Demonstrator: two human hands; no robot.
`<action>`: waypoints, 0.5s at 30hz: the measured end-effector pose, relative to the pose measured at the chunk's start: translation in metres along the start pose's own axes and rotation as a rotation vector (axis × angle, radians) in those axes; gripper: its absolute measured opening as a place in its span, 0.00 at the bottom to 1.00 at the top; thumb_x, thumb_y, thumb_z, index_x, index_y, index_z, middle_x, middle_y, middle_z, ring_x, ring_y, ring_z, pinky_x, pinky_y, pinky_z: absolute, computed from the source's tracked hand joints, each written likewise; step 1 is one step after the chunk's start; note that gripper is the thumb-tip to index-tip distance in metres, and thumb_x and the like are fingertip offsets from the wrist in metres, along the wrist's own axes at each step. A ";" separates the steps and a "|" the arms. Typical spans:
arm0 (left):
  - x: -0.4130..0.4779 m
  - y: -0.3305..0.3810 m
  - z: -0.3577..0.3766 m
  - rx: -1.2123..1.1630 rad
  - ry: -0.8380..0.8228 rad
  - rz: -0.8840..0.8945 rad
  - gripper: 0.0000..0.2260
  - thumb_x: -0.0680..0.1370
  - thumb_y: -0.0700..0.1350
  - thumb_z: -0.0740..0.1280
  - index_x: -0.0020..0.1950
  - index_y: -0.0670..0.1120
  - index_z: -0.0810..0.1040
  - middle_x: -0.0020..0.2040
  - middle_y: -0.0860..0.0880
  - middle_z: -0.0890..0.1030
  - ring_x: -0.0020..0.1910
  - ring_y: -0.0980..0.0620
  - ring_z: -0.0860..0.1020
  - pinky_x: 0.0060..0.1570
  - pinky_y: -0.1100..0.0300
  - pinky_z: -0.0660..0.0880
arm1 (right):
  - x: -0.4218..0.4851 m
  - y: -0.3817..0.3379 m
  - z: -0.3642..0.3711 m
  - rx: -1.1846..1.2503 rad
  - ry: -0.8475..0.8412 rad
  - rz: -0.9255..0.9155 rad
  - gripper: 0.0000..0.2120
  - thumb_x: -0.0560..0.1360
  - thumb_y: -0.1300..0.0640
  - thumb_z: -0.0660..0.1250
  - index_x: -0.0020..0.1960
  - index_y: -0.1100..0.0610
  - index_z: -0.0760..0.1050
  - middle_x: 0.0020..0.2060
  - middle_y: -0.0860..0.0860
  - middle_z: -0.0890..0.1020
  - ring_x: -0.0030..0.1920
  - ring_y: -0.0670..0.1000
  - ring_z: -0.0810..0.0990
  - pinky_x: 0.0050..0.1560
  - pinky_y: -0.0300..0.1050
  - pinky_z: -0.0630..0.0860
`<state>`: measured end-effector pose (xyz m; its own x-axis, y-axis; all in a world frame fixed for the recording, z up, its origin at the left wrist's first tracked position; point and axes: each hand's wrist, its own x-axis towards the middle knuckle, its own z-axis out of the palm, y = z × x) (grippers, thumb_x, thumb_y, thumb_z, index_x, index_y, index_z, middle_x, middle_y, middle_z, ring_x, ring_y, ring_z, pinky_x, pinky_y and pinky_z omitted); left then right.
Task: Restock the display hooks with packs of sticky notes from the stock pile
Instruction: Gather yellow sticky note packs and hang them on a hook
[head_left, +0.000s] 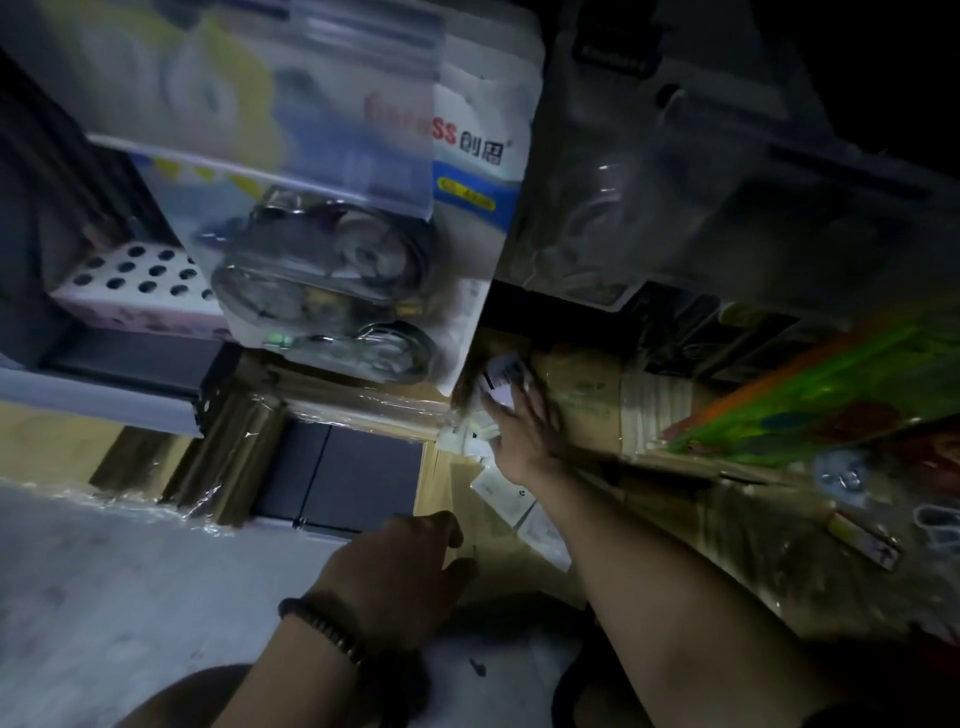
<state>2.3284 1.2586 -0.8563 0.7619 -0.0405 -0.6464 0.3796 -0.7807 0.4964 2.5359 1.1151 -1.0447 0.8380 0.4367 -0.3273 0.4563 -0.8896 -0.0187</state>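
Right hand (524, 431) touches tilted white pack (501, 382); left hand (400, 561) relaxed

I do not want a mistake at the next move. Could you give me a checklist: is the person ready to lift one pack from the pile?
1. Right hand on a pack in the pile: ok, its fingers touch a white pack with a barcode label.
2. Grip closed round that pack: cannot tell, the picture is blurred.
3. Left hand free: ok, it holds nothing.
4. Pack is sticky notes: cannot tell, the label is unreadable.
5. Free hook in view: cannot tell, hanging packs cover the display.
6. Enough light: not ok, the scene is dim.
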 end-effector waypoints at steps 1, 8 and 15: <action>0.000 0.002 0.000 0.002 0.002 -0.001 0.18 0.84 0.63 0.62 0.71 0.58 0.74 0.63 0.52 0.82 0.58 0.51 0.83 0.61 0.50 0.82 | -0.001 0.000 0.000 0.003 0.033 0.009 0.33 0.84 0.44 0.63 0.84 0.34 0.52 0.87 0.52 0.45 0.86 0.60 0.39 0.81 0.64 0.55; 0.001 0.013 0.001 0.051 -0.027 0.003 0.19 0.85 0.61 0.62 0.73 0.56 0.73 0.65 0.50 0.81 0.61 0.49 0.82 0.62 0.51 0.80 | -0.011 -0.003 -0.016 0.050 -0.010 -0.002 0.33 0.78 0.40 0.60 0.82 0.39 0.61 0.85 0.52 0.54 0.82 0.59 0.52 0.78 0.62 0.58; -0.002 0.025 0.002 0.099 -0.050 0.054 0.21 0.85 0.62 0.60 0.75 0.56 0.71 0.68 0.49 0.79 0.63 0.47 0.81 0.62 0.49 0.80 | 0.010 0.010 -0.005 0.269 0.167 0.351 0.20 0.81 0.38 0.67 0.69 0.44 0.77 0.72 0.57 0.74 0.73 0.63 0.67 0.73 0.60 0.64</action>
<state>2.3354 1.2380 -0.8438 0.7520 -0.1131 -0.6494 0.2832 -0.8342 0.4732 2.5501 1.1116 -1.0435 0.9744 0.0989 -0.2021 0.0611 -0.9808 -0.1855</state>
